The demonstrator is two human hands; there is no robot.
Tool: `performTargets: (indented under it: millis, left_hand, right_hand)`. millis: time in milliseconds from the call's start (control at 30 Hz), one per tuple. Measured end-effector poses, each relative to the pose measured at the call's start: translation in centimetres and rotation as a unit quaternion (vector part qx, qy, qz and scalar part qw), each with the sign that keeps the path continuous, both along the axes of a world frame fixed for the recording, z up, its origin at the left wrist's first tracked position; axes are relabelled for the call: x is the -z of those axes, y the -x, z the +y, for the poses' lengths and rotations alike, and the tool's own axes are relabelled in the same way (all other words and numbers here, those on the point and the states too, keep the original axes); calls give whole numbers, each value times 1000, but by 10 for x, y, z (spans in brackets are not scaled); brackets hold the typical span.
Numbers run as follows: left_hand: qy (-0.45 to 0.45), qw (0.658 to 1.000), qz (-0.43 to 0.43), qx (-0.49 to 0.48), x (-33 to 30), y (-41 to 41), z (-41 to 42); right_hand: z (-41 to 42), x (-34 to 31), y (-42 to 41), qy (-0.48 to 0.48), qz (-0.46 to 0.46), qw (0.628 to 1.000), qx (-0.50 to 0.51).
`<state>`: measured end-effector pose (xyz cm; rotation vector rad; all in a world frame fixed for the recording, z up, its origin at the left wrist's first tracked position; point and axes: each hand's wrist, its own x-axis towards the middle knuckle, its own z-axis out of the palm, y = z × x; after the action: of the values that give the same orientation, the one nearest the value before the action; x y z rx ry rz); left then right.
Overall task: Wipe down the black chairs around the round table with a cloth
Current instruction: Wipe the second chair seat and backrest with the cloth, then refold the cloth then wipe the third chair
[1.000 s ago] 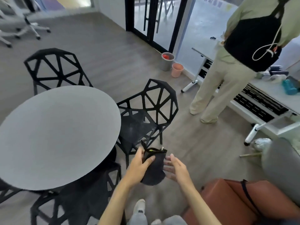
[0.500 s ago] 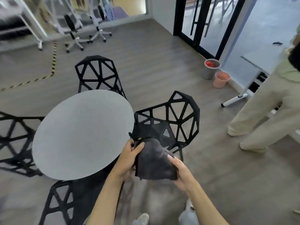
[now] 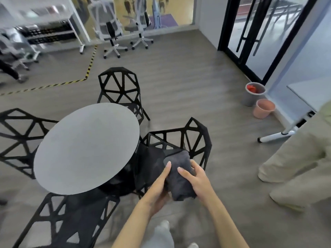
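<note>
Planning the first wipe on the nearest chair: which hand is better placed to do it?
Probably the right hand: it lies on top of the cloth, fingers curled over it, above the chair. The left hand supports the cloth from beneath.

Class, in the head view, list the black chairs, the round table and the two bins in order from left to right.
Left chair → round table → far chair → chair by the cloth → grey bin → pink bin.

A grey wood-look floor (image 3: 179,77) carries the round table (image 3: 86,147) ringed by black chairs (image 3: 119,90).
</note>
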<state>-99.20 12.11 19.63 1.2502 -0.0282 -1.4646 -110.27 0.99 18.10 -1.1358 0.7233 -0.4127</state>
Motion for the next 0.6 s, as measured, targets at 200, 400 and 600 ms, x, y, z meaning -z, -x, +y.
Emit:
performTargets:
  millis: [200,400,600]
  left_hand:
    - [15,997,30,-68,10,-4,-63]
    - [-22,998,-17,-57,47,-31,-143]
    - [-14,994,-39,-102,53,-40,-206]
  right_hand:
    - [-55,4,-11,56,34,997,-34]
    - [-119,22,-20,95,106,989,-48]
    - [-167,51,-36,378,286,880,43]
